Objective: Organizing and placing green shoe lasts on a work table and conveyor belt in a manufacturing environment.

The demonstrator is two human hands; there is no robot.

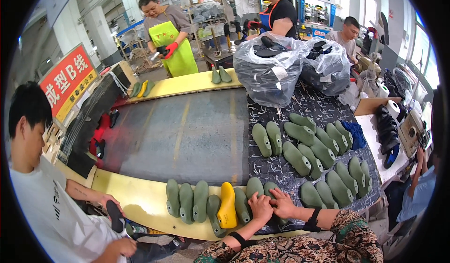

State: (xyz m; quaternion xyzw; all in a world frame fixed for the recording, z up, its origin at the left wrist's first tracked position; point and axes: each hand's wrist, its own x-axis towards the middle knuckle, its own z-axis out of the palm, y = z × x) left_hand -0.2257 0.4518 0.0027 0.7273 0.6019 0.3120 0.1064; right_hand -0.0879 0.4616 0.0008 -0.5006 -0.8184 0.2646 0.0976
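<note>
I look down on a wide grey conveyor belt with yellow edging, and to its right a desk under a dark patterned cover. Two bulging clear plastic bags of dark goods sit at the desk's far end. Rows of green shoe forms lie across the cover, toes pointing mostly away from me.

Closer in, a line of forms runs along the near yellow edge, one yellow form standing out among the green ones. Their long axes point away from me, toward the belt.

My left hand and right hand rest side by side at the right end of that line, both pressed down on a green form at the seam between yellow edge and desk. The fingers of both are curled over it, gripping rather than loose; the left is nearer the yellow form. The form runs forward from my fingers, and my hands hide most of it, so I can't make out its heel end.

Other people work around the belt; a seated person's hand at my left holds a dark shoe part.
</note>
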